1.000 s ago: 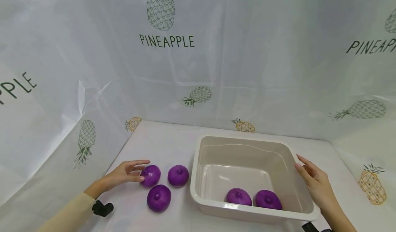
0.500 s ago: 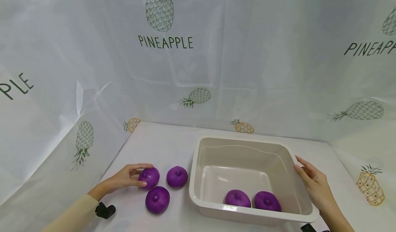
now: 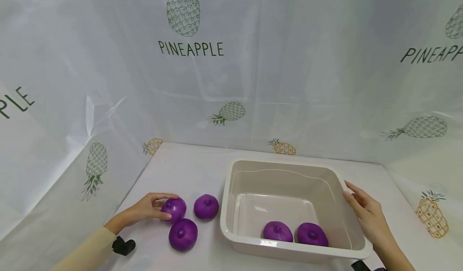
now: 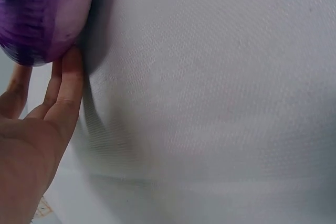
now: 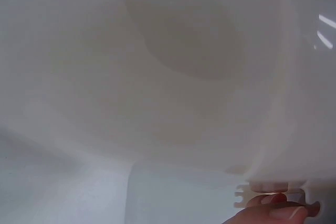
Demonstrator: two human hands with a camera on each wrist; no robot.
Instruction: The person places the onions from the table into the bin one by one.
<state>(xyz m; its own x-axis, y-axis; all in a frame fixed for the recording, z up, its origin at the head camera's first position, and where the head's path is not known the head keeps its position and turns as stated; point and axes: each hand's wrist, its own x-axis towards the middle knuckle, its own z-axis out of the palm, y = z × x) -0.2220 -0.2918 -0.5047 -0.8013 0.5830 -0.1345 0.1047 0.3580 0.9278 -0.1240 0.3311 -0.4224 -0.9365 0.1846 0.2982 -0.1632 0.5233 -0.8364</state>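
Note:
My left hand (image 3: pixel 146 208) grips a round purple onion (image 3: pixel 175 210), thumb at its near side and fingers at its far side. In the left wrist view the fingers (image 4: pixel 68 90) touch the underside of that streaked onion (image 4: pixel 47 14). Another purple onion (image 3: pixel 183 234) lies just in front of it, and a third onion (image 3: pixel 206 207) to its right. My right hand (image 3: pixel 367 210) holds the right rim of a beige plastic basin (image 3: pixel 229 206), thumb on the rim. Inside the basin, near its front wall, sit two onions, a left one (image 3: pixel 277 231) and a right one (image 3: pixel 312 234).
A white cloth (image 3: pixel 191 158) covers the table. Behind and at the sides hangs a sheet (image 3: pixel 307 82) printed with pineapples. The basin's tall walls stand between the two hands. A black strap piece (image 3: pixel 123 246) is on my left wrist.
My left hand has moved slightly right and closed its fingers and thumb onto the leftmost onion. The right hand has stayed at the basin's rim. The head view has shifted slightly.

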